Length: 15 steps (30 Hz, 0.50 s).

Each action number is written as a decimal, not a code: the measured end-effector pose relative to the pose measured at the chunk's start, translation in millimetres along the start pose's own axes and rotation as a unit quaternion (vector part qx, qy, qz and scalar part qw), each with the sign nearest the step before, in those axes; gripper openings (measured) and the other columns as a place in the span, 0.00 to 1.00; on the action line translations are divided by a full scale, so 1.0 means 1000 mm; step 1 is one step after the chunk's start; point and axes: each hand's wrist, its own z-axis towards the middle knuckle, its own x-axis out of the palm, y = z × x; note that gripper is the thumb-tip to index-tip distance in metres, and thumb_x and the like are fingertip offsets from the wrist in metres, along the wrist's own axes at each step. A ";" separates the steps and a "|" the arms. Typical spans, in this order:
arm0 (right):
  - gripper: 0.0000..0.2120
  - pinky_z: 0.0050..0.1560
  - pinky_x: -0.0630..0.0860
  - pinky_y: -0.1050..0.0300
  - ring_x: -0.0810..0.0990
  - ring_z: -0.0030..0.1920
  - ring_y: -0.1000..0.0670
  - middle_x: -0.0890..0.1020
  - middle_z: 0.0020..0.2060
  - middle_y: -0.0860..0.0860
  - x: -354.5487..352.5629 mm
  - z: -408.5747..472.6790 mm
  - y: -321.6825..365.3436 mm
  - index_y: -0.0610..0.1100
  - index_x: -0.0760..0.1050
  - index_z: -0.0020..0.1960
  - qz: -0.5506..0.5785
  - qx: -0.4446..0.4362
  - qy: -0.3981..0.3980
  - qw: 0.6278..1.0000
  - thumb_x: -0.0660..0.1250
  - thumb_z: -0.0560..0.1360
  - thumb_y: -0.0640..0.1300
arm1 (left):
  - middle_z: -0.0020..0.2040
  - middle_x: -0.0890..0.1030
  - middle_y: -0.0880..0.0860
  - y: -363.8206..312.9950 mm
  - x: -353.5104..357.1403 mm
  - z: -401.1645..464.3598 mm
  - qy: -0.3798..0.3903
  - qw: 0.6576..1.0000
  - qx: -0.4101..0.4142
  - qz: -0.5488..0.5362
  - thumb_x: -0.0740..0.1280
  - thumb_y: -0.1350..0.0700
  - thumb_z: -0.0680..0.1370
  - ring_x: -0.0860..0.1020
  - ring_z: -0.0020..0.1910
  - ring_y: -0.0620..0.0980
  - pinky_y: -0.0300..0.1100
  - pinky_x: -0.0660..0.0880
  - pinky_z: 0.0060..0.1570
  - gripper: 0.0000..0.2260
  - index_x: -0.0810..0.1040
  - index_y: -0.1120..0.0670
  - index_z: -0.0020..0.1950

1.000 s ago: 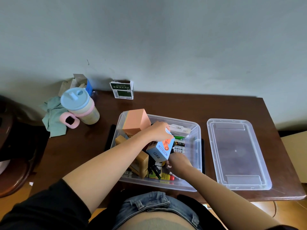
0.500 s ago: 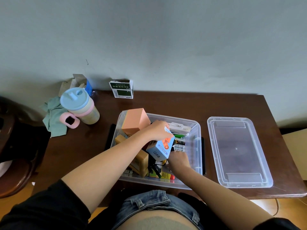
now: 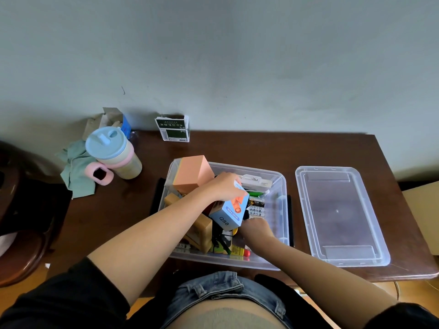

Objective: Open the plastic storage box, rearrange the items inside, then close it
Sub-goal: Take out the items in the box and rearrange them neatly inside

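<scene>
The left hand's (image 3: 224,186) fingers curl over the top of a blue-and-orange cardboard mini-fan box (image 3: 230,211), holding it tilted above the open clear plastic storage box (image 3: 282,203) on the brown wooden desk (image 3: 249,148). The right hand (image 3: 255,226) reaches among the items inside; I cannot tell how its fingers lie. The clear plastic lid (image 3: 339,214) lies just right of the box.

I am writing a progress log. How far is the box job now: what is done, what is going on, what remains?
Done: the box is open; its lid lies on the table to its right. In hand: the left hand holds the fan carton above the contents, and the right hand reaches inside next to the batteries. Left: finishing the rearranging, then putting the lid back on.
</scene>
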 end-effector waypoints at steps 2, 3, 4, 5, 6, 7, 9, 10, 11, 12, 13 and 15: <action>0.09 0.39 0.68 0.56 0.78 0.44 0.45 0.81 0.48 0.46 0.002 0.000 -0.002 0.40 0.73 0.56 -0.015 0.014 0.001 1.000 0.60 0.78 0.41 | 0.48 0.82 0.56 0.000 0.000 0.000 0.000 1.000 -0.001 0.001 0.65 0.50 0.78 0.82 0.39 0.50 0.35 0.71 0.32 0.10 0.76 0.55 0.55; 0.10 0.40 0.68 0.56 0.79 0.47 0.44 0.81 0.50 0.46 0.003 0.000 -0.004 0.40 0.71 0.58 -0.016 0.026 0.000 1.000 0.60 0.77 0.38 | 0.48 0.82 0.56 0.000 0.000 -0.001 -0.001 1.000 -0.002 0.000 0.65 0.50 0.78 0.82 0.40 0.51 0.35 0.72 0.33 0.11 0.77 0.56 0.55; 0.12 0.40 0.69 0.56 0.80 0.50 0.44 0.81 0.51 0.45 0.003 0.000 -0.005 0.39 0.70 0.60 -0.012 0.036 -0.003 0.999 0.60 0.77 0.36 | 0.48 0.82 0.56 0.000 0.000 -0.001 -0.003 1.000 -0.001 0.000 0.66 0.50 0.78 0.82 0.40 0.51 0.36 0.72 0.33 0.11 0.76 0.56 0.55; 0.13 0.40 0.69 0.56 0.80 0.52 0.43 0.81 0.52 0.45 0.004 0.000 -0.005 0.39 0.69 0.61 -0.008 0.044 -0.007 0.999 0.60 0.76 0.35 | 0.49 0.82 0.57 0.000 0.000 -0.001 -0.005 1.000 0.001 -0.001 0.66 0.50 0.78 0.82 0.40 0.51 0.36 0.72 0.32 0.11 0.76 0.56 0.55; 0.15 0.40 0.69 0.55 0.80 0.53 0.43 0.80 0.52 0.45 0.004 0.000 -0.005 0.39 0.67 0.63 -0.005 0.050 -0.010 0.999 0.60 0.76 0.34 | 0.49 0.82 0.57 0.000 0.000 -0.001 -0.007 1.000 0.003 0.000 0.66 0.50 0.78 0.81 0.39 0.51 0.35 0.71 0.30 0.10 0.76 0.55 0.54; 0.16 0.40 0.69 0.55 0.80 0.53 0.42 0.80 0.53 0.45 0.005 0.000 -0.004 0.39 0.65 0.64 0.001 0.057 -0.008 0.998 0.59 0.76 0.33 | 0.49 0.82 0.57 0.000 0.000 -0.001 -0.008 1.000 0.003 0.000 0.66 0.50 0.78 0.80 0.37 0.50 0.35 0.70 0.29 0.09 0.75 0.55 0.53; 0.18 0.41 0.70 0.53 0.79 0.54 0.42 0.80 0.54 0.45 0.008 -0.001 -0.004 0.39 0.64 0.65 0.027 0.075 -0.005 0.997 0.60 0.76 0.33 | 0.49 0.82 0.57 0.000 0.000 -0.001 -0.008 1.000 0.002 0.002 0.66 0.50 0.78 0.80 0.37 0.49 0.34 0.69 0.28 0.09 0.75 0.55 0.53; 0.18 0.42 0.72 0.53 0.79 0.54 0.42 0.79 0.54 0.45 0.009 -0.001 -0.004 0.39 0.64 0.64 0.045 0.084 -0.001 0.995 0.61 0.76 0.34 | 0.49 0.82 0.57 0.000 0.000 -0.001 -0.005 1.000 0.001 0.002 0.66 0.50 0.78 0.80 0.37 0.50 0.34 0.70 0.29 0.10 0.76 0.55 0.53; 0.17 0.43 0.73 0.52 0.79 0.54 0.42 0.79 0.54 0.45 0.010 -0.002 -0.006 0.40 0.66 0.63 0.057 0.090 0.007 0.994 0.62 0.75 0.35 | 0.49 0.82 0.56 0.000 0.000 -0.001 -0.002 1.000 0.000 0.000 0.66 0.50 0.78 0.81 0.38 0.50 0.34 0.71 0.30 0.11 0.76 0.56 0.54; 0.16 0.45 0.75 0.52 0.79 0.54 0.42 0.79 0.54 0.45 0.010 -0.003 -0.007 0.41 0.68 0.62 0.059 0.087 0.021 0.994 0.64 0.75 0.36 | 0.50 0.83 0.56 0.000 0.000 -0.001 0.000 1.000 -0.001 -0.003 0.66 0.51 0.78 0.81 0.39 0.50 0.35 0.71 0.31 0.11 0.76 0.56 0.55; 0.15 0.46 0.75 0.53 0.79 0.54 0.43 0.80 0.54 0.46 0.012 -0.005 -0.008 0.41 0.71 0.61 0.046 0.078 0.038 0.995 0.65 0.75 0.37 | 0.51 0.82 0.56 0.000 -0.001 0.000 0.001 1.000 0.000 -0.006 0.66 0.51 0.78 0.81 0.38 0.50 0.35 0.71 0.31 0.11 0.76 0.57 0.55; 0.12 0.48 0.75 0.54 0.79 0.55 0.44 0.80 0.54 0.46 0.015 -0.007 -0.009 0.41 0.75 0.58 0.012 0.061 0.068 0.996 0.65 0.75 0.36 | 0.51 0.82 0.56 -0.001 -0.001 0.000 0.000 1.000 0.003 -0.004 0.66 0.51 0.78 0.79 0.36 0.49 0.34 0.70 0.30 0.10 0.76 0.57 0.53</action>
